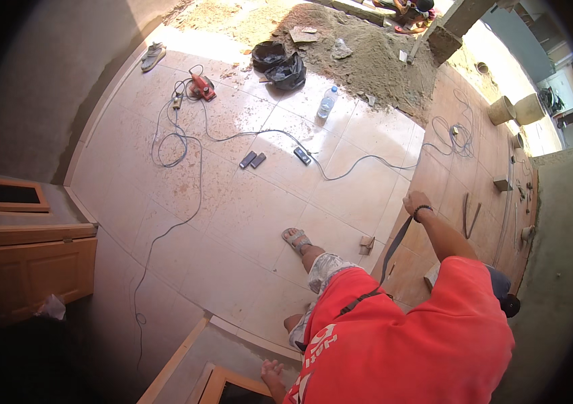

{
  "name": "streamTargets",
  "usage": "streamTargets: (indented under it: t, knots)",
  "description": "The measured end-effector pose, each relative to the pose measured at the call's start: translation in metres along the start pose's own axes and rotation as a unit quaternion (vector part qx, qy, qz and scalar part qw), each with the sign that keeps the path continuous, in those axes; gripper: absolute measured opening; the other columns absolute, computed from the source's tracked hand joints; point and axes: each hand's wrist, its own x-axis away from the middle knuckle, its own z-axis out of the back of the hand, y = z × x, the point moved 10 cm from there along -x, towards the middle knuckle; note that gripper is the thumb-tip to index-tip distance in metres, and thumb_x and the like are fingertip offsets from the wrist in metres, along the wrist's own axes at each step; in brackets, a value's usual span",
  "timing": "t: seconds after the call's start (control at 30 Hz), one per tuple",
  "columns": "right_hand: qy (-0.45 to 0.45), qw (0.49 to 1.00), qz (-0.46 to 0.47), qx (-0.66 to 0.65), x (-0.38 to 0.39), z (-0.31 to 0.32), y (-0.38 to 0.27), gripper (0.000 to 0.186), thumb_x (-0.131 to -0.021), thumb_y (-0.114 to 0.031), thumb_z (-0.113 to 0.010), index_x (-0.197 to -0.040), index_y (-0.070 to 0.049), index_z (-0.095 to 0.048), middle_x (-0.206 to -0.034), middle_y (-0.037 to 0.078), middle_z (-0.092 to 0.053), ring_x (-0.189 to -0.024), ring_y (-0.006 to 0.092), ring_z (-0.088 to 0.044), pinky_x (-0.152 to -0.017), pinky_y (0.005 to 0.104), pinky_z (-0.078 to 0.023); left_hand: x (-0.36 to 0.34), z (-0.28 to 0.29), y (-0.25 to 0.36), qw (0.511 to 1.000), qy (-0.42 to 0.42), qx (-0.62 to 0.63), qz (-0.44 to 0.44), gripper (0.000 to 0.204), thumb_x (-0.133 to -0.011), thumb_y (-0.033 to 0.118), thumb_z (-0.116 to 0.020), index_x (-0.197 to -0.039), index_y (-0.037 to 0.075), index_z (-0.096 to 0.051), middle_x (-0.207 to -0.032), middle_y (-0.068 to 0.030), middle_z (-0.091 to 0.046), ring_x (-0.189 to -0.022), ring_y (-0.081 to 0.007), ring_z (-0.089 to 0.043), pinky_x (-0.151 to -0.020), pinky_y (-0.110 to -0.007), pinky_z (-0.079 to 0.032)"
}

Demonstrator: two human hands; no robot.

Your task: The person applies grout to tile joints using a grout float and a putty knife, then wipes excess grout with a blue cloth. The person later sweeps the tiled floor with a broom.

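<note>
The wearer's own hands are out of view; grip state cannot be reported. A co-worker in a red shirt (pixel 421 337) crouches near the floor's (pixel 232 222) right edge. That person's hand (pixel 418 203) is closed on a dark strap (pixel 397 246), which runs down to the shirt.

Handling, as judged: the strap looks light, soft and limp; hold it flat near the upper end.

Count:
- strap: one
- bottle (pixel 327 102): one, mid-floor toward the far edge
- red power tool (pixel 202 87): one
- black bags (pixel 279 64): two
</note>
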Motion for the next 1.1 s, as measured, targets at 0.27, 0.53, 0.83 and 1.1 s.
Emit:
streamTargets:
  t: [0.27,0.53,0.83,1.1]
  knots:
    - [-0.045,0.989,-0.068,-0.12,0.058,-0.075,0.02,0.038,-0.078,-0.031,-0.054,-0.083,0.004,-0.068,-0.092,0.028,-0.065,-0.09,0.0411,-0.063,-0.082,0.0452,-0.05,-0.129,0.038,0.129,0.983,-0.038,0.036,0.174,0.038,-0.093,0.026,-0.049,-0.126,0.008,-0.046,-0.105,-0.012,-0.063,-0.077,-0.0269,-0.065,-0.065,-0.038,-0.047]
    - [-0.152,0.913,-0.226,-0.304,0.253,-0.255,0.04,0.041,-0.076,-0.03,-0.058,-0.096,0.005,-0.067,-0.102,0.031,-0.062,-0.1,0.0423,-0.061,-0.088,0.0449,-0.049,-0.275,0.087,0.243,0.968,-0.126,-0.167,0.136,0.039,-0.092,0.022,-0.049,-0.128,0.005,-0.046,-0.103,-0.0156,-0.063,-0.08,-0.0288,-0.065,-0.067,-0.041,-0.049]
    - [-0.221,0.793,-0.409,-0.394,0.492,-0.364,-0.047,0.035,-0.085,-0.022,-0.05,-0.105,0.001,-0.067,-0.11,0.022,-0.065,-0.104,0.0364,-0.063,-0.087,0.0446,-0.051,-0.406,0.058,0.488,0.934,-0.056,-0.351,0.013,0.041,-0.092,0.018,-0.049,-0.129,0.002,-0.046,-0.1,-0.0197,-0.064,-0.084,-0.031,-0.065,-0.07,-0.045,-0.05]
    - [-0.235,0.922,-0.208,-0.226,0.483,-0.394,-0.073,0.024,-0.086,-0.009,-0.047,-0.09,-0.004,-0.07,-0.088,0.016,-0.07,-0.079,0.0263,-0.068,-0.067,0.0361,-0.052,-0.354,-0.17,0.591,0.852,-0.133,-0.497,-0.101,0.042,-0.091,0.014,-0.049,-0.13,-0.001,-0.046,-0.098,-0.0233,-0.064,-0.088,-0.033,-0.065,-0.072,-0.049,-0.051]
